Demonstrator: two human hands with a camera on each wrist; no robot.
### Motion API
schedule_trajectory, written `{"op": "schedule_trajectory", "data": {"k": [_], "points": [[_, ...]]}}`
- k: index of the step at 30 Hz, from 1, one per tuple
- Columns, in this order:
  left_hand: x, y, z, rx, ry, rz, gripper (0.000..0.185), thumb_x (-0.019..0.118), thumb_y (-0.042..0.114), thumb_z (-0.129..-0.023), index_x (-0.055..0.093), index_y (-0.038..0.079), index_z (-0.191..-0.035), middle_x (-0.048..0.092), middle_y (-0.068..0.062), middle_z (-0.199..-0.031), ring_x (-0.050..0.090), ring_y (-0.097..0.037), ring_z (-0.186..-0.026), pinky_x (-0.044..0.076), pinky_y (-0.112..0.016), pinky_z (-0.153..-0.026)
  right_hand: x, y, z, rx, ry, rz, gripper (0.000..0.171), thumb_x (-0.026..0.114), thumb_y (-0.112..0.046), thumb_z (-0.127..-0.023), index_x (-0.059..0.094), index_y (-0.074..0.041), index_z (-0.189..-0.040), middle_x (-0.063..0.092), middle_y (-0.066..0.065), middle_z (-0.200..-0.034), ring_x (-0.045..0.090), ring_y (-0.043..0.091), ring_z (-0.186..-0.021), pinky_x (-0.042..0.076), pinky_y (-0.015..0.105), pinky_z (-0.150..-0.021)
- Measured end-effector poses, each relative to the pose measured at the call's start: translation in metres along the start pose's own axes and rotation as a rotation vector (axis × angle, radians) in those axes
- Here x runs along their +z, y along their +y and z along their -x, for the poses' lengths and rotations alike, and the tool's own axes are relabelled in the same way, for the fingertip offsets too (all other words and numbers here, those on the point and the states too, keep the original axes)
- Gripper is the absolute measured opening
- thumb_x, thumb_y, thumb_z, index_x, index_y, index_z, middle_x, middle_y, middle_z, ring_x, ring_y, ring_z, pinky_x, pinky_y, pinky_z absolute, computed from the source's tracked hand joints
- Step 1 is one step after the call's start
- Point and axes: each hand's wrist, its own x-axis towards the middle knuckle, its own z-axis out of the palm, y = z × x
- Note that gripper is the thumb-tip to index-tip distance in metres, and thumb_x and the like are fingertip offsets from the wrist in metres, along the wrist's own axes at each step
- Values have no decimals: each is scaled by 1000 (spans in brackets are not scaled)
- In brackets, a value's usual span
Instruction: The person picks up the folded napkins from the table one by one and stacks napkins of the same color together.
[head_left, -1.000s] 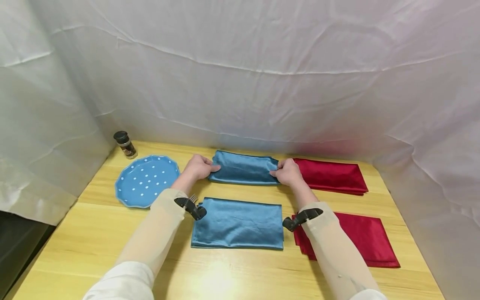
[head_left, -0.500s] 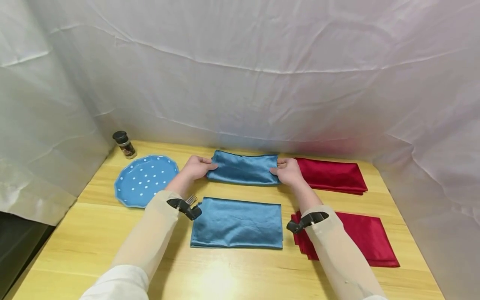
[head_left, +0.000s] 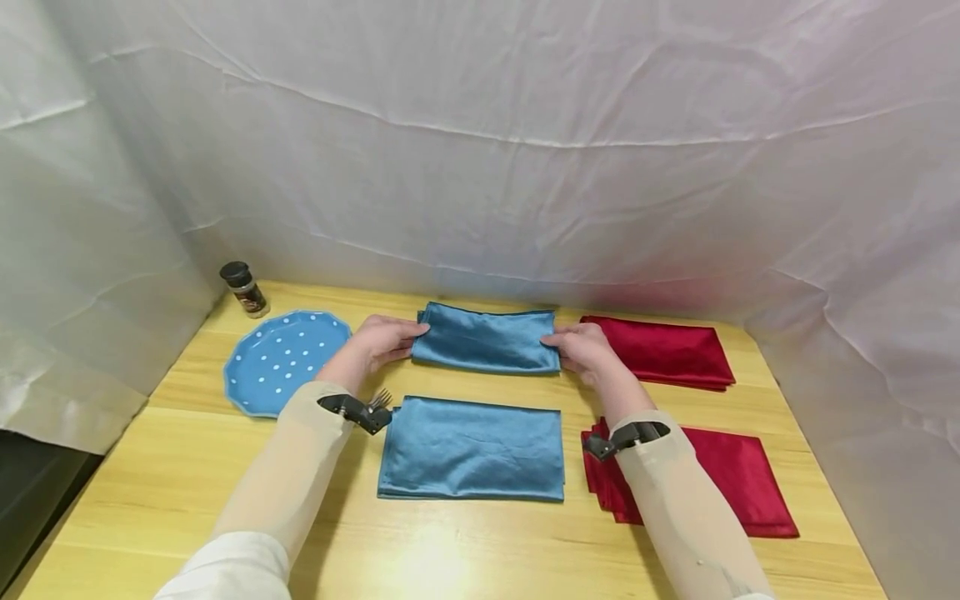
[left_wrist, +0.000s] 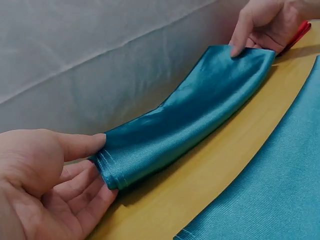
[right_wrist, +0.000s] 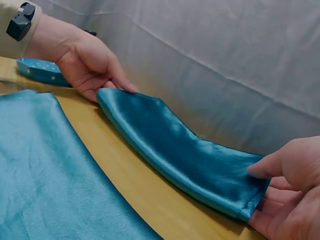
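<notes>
The folded blue cloth (head_left: pixel 486 337) lies at the back of the worktop (head_left: pixel 450 542), between a spotted plate (head_left: pixel 285 360) and a red cloth (head_left: pixel 660 350). The left hand (head_left: pixel 378 340) pinches its left end, thumb on top, fingers beneath; the right hand (head_left: pixel 581 348) pinches its right end likewise. A second blue cloth (head_left: pixel 472 447) lies nearer, well apart.

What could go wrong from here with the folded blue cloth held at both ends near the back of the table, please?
1. The left hand and right hand pinch only the short ends of the folded blue cloth, so the glossy layers might slide apart.
2. Its right end lies close to the red cloth, which could get dragged.
3. A fork sits by the left wrist and might get knocked.
</notes>
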Motion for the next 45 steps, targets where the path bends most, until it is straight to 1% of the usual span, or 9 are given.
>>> {"op": "schedule_trajectory", "data": {"k": [5, 7, 9, 16, 22, 29, 33, 39, 45], "points": [[1, 2, 0, 18, -19, -53, 60, 76, 18, -101, 52, -5, -151, 57, -18, -150, 57, -31, -132, 49, -41, -113, 0, -2, -2, 40, -17, -148, 45, 68, -9, -105, 54, 9, -143, 71, 11, -113, 70, 18, -94, 61, 30, -89], [2, 2, 0, 28, -16, -62, 58, 75, 17, -102, 52, -6, -151, 59, -19, -147, 59, -31, -131, 49, -42, -113, -1, -2, -4, 53, -25, -203, 32, 69, -6, -104, 61, 10, -131, 72, 8, -94, 70, 15, -80, 61, 27, -78], [2, 1, 0, 36, -8, -69, 58, 74, 16, -102, 52, -6, -150, 60, -21, -146, 60, -31, -129, 49, -43, -112, -2, -1, -5, 58, -41, -231, 24, 69, -4, -103, 63, 9, -123, 72, 5, -85, 70, 14, -76, 62, 26, -74], [2, -3, -2, 60, 8, -82, 55, 74, 15, -102, 54, -7, -149, 61, -20, -145, 62, -30, -127, 53, -42, -108, -4, 1, -3, 61, -24, -150, 61, 71, -6, -102, 46, 5, -156, 68, 7, -118, 69, 12, -82, 60, 24, -79], [1, -2, 2, 81, 8, -86, 51, 74, 14, -102, 57, -8, -145, 62, -21, -141, 64, -29, -121, 54, -41, -107, -5, -1, 2, 53, 15, -82, 60, 74, -11, -101, 50, 2, -154, 67, 6, -119, 66, 12, -78, 59, 23, -79], [-1, 1, 10, 93, -2, -86, 51, 73, 11, -102, 55, -9, -146, 58, -23, -146, 61, -34, -128, 53, -41, -108, -8, -3, 6, 22, 6, -37, 59, 74, -12, -101, 50, 2, -153, 57, 15, -143, 62, 17, -102, 56, 26, -89], [-2, 4, 16, 105, -17, -86, 52, 72, 10, -103, 54, -10, -147, 55, -24, -149, 57, -37, -134, 52, -41, -109, -10, -5, 11, -2, -1, -14, 59, 75, -14, -101, 51, 3, -152, 57, 16, -145, 62, 17, -105, 57, 26, -90], [-1, 9, 25, 118, -30, -87, 54, 73, 10, -102, 52, -10, -148, 55, -26, -149, 56, -39, -136, 52, -42, -109, -13, -8, 21, -22, -26, 0, 60, 73, -14, -102, 48, 6, -153, 57, 16, -141, 63, 18, -107, 53, 38, -108], [-3, 12, 37, 138, -47, -94, 55, 75, 10, -101, 53, -11, -147, 57, -27, -146, 59, -38, -133, 52, -44, -109, -17, -9, 31, -58, -56, 16, 60, 74, -13, -102, 48, 8, -152, 63, 14, -130, 68, 15, -100, 57, 33, -101]]}}
